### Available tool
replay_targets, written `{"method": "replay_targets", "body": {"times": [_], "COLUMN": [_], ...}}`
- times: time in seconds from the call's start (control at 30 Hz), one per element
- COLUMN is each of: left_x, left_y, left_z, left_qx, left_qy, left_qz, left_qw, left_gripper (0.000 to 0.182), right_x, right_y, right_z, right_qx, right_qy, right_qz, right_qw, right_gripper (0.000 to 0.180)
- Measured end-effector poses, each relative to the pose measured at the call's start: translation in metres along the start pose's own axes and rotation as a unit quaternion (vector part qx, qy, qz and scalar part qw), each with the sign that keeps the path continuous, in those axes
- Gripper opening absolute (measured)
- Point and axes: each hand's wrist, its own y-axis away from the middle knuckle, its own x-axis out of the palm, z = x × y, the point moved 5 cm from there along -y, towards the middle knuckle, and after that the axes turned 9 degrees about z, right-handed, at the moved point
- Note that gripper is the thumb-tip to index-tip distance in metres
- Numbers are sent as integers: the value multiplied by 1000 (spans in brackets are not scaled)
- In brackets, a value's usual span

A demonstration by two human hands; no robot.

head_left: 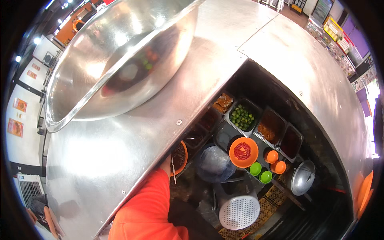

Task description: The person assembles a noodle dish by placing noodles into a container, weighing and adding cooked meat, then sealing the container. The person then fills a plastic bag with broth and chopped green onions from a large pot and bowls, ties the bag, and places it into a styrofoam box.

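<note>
My left arm, in a red sleeve, reaches under the edge of a stainless steel counter. Only a strip of my left hand [166, 164] shows; its fingers are hidden. Right beside it is an orange bowl [184, 150] of dark food or sauce, partly under the edge, with a metal spoon [173, 171] standing in it. Whether the hand grips the bowl cannot be seen. My right hand is out of view. Farther right, an orange bowl [255, 147] with red chillies sits near a clear plastic bag [216, 162], two green cups [260, 172] and orange cups [272, 156].
A large steel bowl [162, 87] stands on the counter [90, 156]. Inside the opening are metal pans, one with small green limes [241, 117], others with dark sauce [291, 142]. Lower down are a perforated metal pot or strainer [239, 212] and a metal lid [303, 177].
</note>
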Motion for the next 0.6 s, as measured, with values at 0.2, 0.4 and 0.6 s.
{"method": "replay_targets", "body": {"times": [0.2,0.4,0.6], "left_x": [24,48,76], "left_y": [8,9,52], "left_z": [-22,-46,-92], "left_qx": [35,70,131], "left_qy": [0,5,17], "left_qz": [-2,0,-20], "left_qw": [999,998,991], "left_gripper": [35,37,39], "right_x": [-14,-12,-1], "right_y": [11,28,43], "right_z": [-5,-30,-45], "right_qx": [0,14,20], "right_qy": [-30,-63,-102], "right_qz": [-29,-47,-72], "right_qw": [999,997,992], "right_gripper": [44,38,34]}}
